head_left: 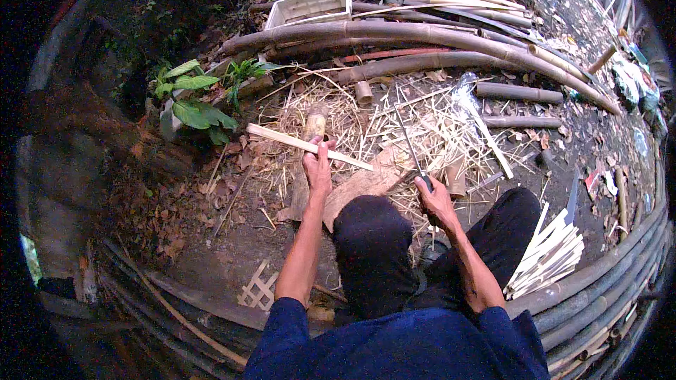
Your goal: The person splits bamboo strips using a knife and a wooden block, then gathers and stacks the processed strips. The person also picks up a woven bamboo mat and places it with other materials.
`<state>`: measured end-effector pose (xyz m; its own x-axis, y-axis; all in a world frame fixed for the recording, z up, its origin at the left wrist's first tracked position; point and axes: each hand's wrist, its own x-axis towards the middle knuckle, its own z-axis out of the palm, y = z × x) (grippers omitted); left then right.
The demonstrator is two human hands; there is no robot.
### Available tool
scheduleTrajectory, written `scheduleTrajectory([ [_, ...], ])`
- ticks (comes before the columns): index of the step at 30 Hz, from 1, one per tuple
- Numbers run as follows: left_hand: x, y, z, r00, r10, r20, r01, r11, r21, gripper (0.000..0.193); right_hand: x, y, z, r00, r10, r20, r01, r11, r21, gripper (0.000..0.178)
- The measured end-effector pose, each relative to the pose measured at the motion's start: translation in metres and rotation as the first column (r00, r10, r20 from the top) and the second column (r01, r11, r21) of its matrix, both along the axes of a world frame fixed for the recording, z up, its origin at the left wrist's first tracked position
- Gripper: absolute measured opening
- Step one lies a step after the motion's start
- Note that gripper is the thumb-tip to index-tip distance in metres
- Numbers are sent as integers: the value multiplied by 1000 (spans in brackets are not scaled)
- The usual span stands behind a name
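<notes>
My left hand [318, 168] is closed round a pale split bamboo strip [283, 138], which slants down to the right. In my right hand [436, 201] is the dark handle of a long thin-bladed knife [408, 136]; its blade points up and away from me. Strip and blade are apart. Below them, in front of my knees, lies a flat wooden board [366, 184]. A short bamboo piece [316, 124] is just beyond my left hand, and another bamboo section [456, 177] stands beside my right hand.
Bamboo shavings [422, 123] litter the ground ahead. Long bamboo poles [394, 30] lie across the back, near a white plastic crate [310, 8]. A bundle of split strips [553, 257] rests at my right, beside a saw blade [573, 195]. Leafy plants [197, 112] grow at left.
</notes>
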<state>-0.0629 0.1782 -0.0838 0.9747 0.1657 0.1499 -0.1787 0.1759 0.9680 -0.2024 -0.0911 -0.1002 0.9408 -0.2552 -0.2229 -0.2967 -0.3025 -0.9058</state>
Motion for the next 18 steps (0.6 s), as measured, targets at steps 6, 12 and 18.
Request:
scheduleTrajectory([
  [6, -3, -33, 32, 973, -27, 230, -4, 991, 134, 40, -21, 3, 100, 993, 49, 104, -57, 996, 74, 35],
  [12, -22, -82, 48, 963, -256, 82, 262, 825, -501, 62, -31, 23, 173, 949, 143, 281, -173, 981, 84, 43],
  [18, -35, -99, 32, 891, -410, 194, 453, 820, -351, 40, -36, 35, 203, 961, 200, 192, -253, 914, 316, 43],
])
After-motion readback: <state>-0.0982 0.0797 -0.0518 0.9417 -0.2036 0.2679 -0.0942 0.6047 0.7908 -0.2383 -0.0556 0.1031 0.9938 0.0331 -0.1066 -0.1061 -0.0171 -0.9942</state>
